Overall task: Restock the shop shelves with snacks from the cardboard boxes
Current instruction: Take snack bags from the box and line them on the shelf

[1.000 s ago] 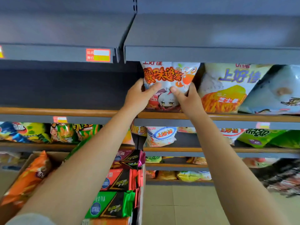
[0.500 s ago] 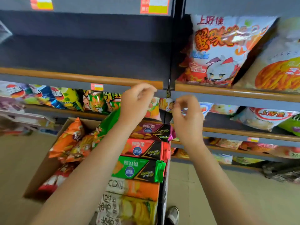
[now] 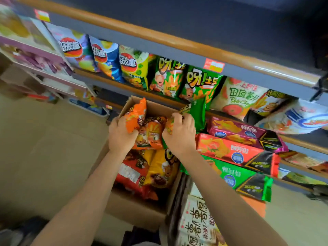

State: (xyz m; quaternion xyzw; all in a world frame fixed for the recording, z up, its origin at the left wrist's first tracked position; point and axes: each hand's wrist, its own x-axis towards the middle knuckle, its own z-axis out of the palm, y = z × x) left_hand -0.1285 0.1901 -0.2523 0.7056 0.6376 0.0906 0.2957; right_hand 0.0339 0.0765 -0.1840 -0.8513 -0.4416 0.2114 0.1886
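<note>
Cardboard box [image 3: 124, 208] on beige floor [image 3: 44, 148] below shelves [image 3: 177, 41]; both hands' grips grasping snack bags.

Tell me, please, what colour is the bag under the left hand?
Orange bag, left hand, head view.

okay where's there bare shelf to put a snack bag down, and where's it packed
Bare room: the dark shelf above the orange-edged rail, over the green chip bags. Packed: the row of chip bags below it, the cardboard box where the left hand and right hand dig, and the stacked biscuit packs.

Head view; steeply down, close over cardboard box [image 3: 134, 208]
</note>
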